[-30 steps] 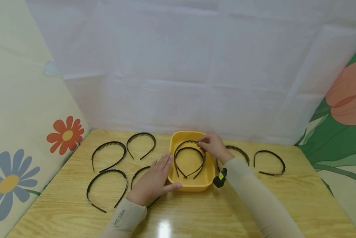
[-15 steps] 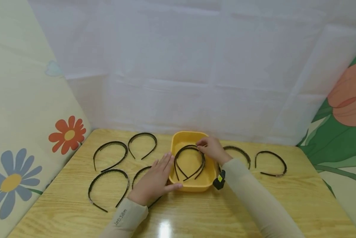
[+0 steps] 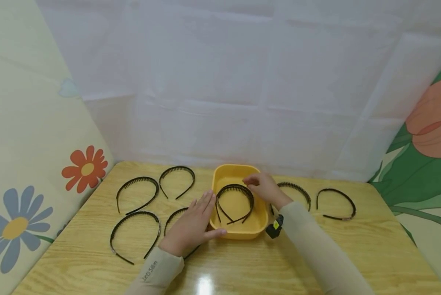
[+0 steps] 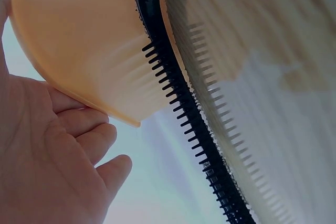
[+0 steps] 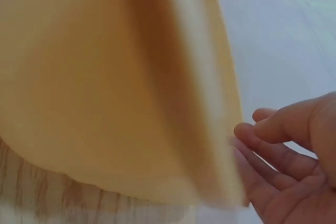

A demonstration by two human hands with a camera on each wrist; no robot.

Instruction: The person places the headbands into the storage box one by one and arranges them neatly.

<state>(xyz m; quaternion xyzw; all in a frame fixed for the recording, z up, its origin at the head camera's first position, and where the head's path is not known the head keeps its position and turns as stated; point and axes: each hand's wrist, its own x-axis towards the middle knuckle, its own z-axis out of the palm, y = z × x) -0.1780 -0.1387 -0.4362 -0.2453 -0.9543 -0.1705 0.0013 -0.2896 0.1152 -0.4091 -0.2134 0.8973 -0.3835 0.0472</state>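
Note:
Two black toothed headbands (image 3: 235,187) lie overlapping inside a yellow plastic bin (image 3: 238,235) in the head view. My left hand (image 3: 191,227) rests against the bin's left side with fingers extended; the left wrist view shows its fingertips at the rim. Over the bin's right rim is my right hand (image 3: 267,190), fingers loosely bent and apart from the headbands. In the right wrist view, that hand's fingers (image 5: 281,127) hold nothing and sit right by the bin's edge. Partly beneath my left hand lies another headband (image 4: 181,103), its teeth seen close up.
Several headbands lie on the wooden table (image 3: 242,266): a left group including one headband (image 3: 135,213) at the front, one headband (image 3: 295,185) partly behind my right arm, and one headband (image 3: 340,190) farther right. A white sheet (image 3: 205,102) hangs behind.
My right hand has lowered a headband onto the other in the bin and let it go; the two now nearly coincide. My left hand has stayed at the bin's side.

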